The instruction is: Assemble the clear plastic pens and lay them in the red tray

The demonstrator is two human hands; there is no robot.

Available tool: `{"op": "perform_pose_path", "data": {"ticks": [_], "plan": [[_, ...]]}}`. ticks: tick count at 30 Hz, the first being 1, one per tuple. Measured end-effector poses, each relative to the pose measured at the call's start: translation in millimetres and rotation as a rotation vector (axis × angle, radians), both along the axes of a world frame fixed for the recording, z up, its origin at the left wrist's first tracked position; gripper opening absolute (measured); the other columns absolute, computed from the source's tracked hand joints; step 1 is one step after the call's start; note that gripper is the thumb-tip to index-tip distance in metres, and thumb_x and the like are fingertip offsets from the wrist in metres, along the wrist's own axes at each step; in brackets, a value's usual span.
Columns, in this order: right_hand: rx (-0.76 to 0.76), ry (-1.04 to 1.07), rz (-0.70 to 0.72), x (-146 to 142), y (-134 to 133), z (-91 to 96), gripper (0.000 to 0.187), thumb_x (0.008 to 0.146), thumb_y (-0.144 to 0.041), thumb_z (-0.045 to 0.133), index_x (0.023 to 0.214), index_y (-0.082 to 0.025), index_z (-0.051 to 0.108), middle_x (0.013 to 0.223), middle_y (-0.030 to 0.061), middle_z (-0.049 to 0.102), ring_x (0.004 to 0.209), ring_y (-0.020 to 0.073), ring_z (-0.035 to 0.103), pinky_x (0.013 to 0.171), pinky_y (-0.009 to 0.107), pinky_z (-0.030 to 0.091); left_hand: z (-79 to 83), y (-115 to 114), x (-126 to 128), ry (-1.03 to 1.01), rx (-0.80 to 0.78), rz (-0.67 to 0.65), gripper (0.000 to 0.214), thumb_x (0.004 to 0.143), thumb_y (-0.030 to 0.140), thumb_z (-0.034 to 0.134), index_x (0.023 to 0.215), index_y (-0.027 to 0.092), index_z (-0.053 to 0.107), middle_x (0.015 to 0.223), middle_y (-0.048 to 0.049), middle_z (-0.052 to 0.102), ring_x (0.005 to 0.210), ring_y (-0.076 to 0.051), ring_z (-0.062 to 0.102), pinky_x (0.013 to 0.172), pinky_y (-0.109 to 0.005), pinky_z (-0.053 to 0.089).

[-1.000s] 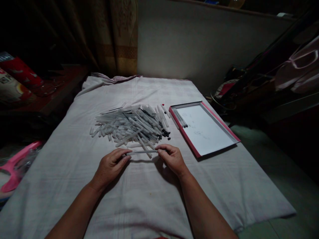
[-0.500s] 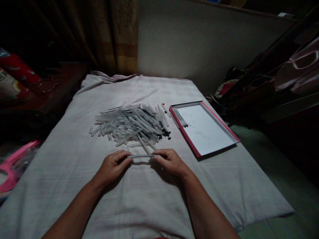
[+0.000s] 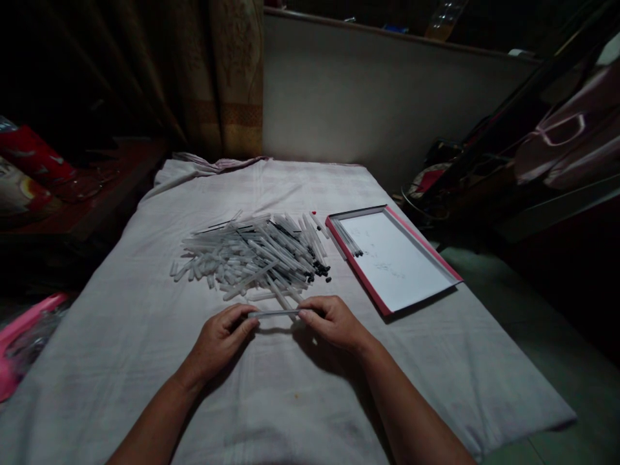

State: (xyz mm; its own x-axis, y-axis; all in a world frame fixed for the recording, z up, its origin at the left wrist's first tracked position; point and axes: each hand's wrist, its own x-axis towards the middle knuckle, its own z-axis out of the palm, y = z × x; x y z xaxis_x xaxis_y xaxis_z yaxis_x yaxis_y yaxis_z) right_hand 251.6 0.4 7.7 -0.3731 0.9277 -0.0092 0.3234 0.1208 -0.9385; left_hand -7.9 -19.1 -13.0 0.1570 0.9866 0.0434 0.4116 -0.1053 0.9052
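Note:
A slim, greyish pen is stretched level between my two hands, just in front of a pile of pen parts. My left hand pinches its left end between thumb and fingers. At the other end, my right hand grips it the same way, its fingertips covering the tip. The pile holds many clear barrels and caps, with small black plugs along its right side. Several pens with black ends lie along the left wall inside a shallow red-edged box lid.
A pale checked cloth covers the table. Off its left edge is a pink plastic item beside a clear bag. A wooden side table holds a red container. A wall and curtain stand behind.
The view has tilted slightly, so the table things sit a little lower in the picture. Both hands keep the same hold on the pen.

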Motion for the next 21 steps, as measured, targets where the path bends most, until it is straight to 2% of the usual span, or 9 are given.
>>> {"op": "perform_pose_path", "data": {"ticks": [2,4,6,8,10,12,15,21], "plan": [[0.108,-0.002,-0.154,15,15,6.2,0.025,0.082,-0.037,0.063,0.080,-0.018,0.078,0.071,0.0036,0.072,0.066,0.0179,0.064,0.063,0.027,0.048,-1.6,1,0,-0.113,-0.091,0.039,0.036,0.083,0.044,0.065,0.110,0.021,0.070,0.083,-0.0037,0.071,0.066,-0.016,0.066,0.061,-0.028,0.056],[0.198,-0.017,-0.404,40,39,12.6,0.030,0.080,-0.043,0.065,0.086,-0.018,0.080,0.081,0.0072,0.076,0.074,0.0217,0.068,0.070,0.032,0.052,-2.5,2,-1,-0.191,-0.146,0.083,0.043,0.083,0.046,0.066,0.119,0.021,0.066,0.083,-0.0030,0.068,0.060,-0.014,0.062,0.055,-0.026,0.053],[0.256,-0.111,-0.694,68,67,18.0,0.033,0.080,-0.043,0.064,0.090,-0.016,0.080,0.091,0.0102,0.078,0.086,0.0252,0.070,0.080,0.035,0.053,-2.0,3,-1,-0.218,-0.165,0.114,0.045,0.082,0.048,0.067,0.117,0.020,0.067,0.081,-0.0031,0.067,0.059,-0.013,0.061,0.054,-0.025,0.051],[0.201,-0.335,-0.879,94,94,21.1,0.034,0.082,-0.039,0.061,0.096,-0.015,0.081,0.099,0.0108,0.079,0.097,0.0266,0.070,0.085,0.034,0.052,-0.5,4,0,-0.214,-0.176,0.129,0.045,0.080,0.050,0.068,0.111,0.018,0.069,0.077,-0.0030,0.066,0.061,-0.014,0.060,0.056,-0.025,0.050],[0.038,-0.599,-0.927,111,115,21.0,0.037,0.087,-0.039,0.055,0.105,-0.018,0.080,0.106,0.0086,0.078,0.101,0.0252,0.070,0.082,0.030,0.051,1.0,4,1,-0.201,-0.191,0.141,0.046,0.078,0.052,0.070,0.106,0.016,0.071,0.073,-0.0029,0.066,0.063,-0.014,0.060,0.058,-0.026,0.050],[-0.046,-0.707,-0.933,117,128,17.4,0.038,0.088,-0.039,0.054,0.108,-0.019,0.080,0.107,0.0102,0.078,0.099,0.0269,0.071,0.077,0.030,0.051,1.7,3,3,-0.196,-0.206,0.144,0.047,0.076,0.054,0.070,0.104,0.015,0.071,0.072,-0.0030,0.066,0.063,-0.015,0.060,0.060,-0.026,0.050],[-0.084,-0.772,-0.918,113,138,8.5,0.039,0.089,-0.039,0.052,0.107,-0.020,0.080,0.107,0.0121,0.078,0.097,0.0284,0.072,0.073,0.030,0.050,0.2,3,2,-0.191,-0.208,0.136,0.047,0.077,0.054,0.068,0.104,0.015,0.071,0.073,-0.0027,0.066,0.062,-0.015,0.060,0.060,-0.027,0.050],[-0.089,-0.884,-0.816,100,145,-4.2,0.037,0.089,-0.038,0.050,0.108,-0.027,0.080,0.108,0.0080,0.078,0.099,0.0252,0.071,0.073,0.028,0.048,-5.7,2,0,-0.160,-0.177,0.112,0.043,0.081,0.051,0.065,0.105,0.016,0.071,0.073,-0.0028,0.066,0.064,-0.015,0.061,0.062,-0.026,0.051]]}}
